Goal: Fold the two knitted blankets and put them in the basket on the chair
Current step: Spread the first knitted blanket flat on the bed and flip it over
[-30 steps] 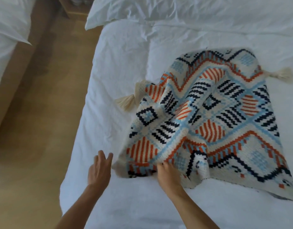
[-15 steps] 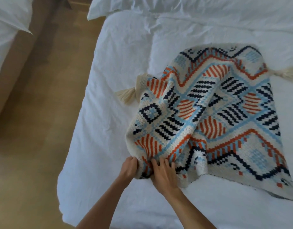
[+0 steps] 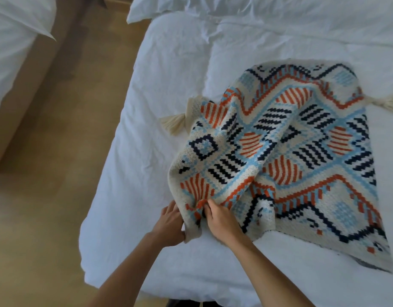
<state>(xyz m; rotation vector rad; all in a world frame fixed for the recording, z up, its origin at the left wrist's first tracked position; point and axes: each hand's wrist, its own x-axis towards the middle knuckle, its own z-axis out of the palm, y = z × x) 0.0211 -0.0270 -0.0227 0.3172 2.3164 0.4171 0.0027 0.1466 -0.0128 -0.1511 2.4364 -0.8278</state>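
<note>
Both hands are on the near left corner of the knitted blanket [image 3: 290, 156]. The right hand [image 3: 222, 220] sits on top with its fingers curled into the fabric, pinching up a little bunch of it. The left hand [image 3: 170, 222] is just beside it, gripping the corner edge from the outside. Its fingertips go behind the fold, so I can't really see how far they wrap. Both forearms run off the bottom of the view.

The blanket itself lies on the bed [image 3: 169, 74], spread mostly flat on the right half and lifted and rumpled on the left where the hands have it. It's a chunky knit with a cream base and blocky zigzags and diamonds in orange, navy and light blue. A cream tassel [image 3: 172, 122] pokes out at the far left corner, and another tassel [image 3: 388, 103] is partly cut off by the right edge. There's a greyish sliver under the near right corner; I can't tell what that is.

The bedding is white and wrinkly, with a pillow [image 3: 191, 7] at the top that's cropped by the frame. Left of the bed is a light wooden floor [image 3: 58, 151], then a second bed [image 3: 11, 52] with white linen on a tan base, only its corner showing.
</note>
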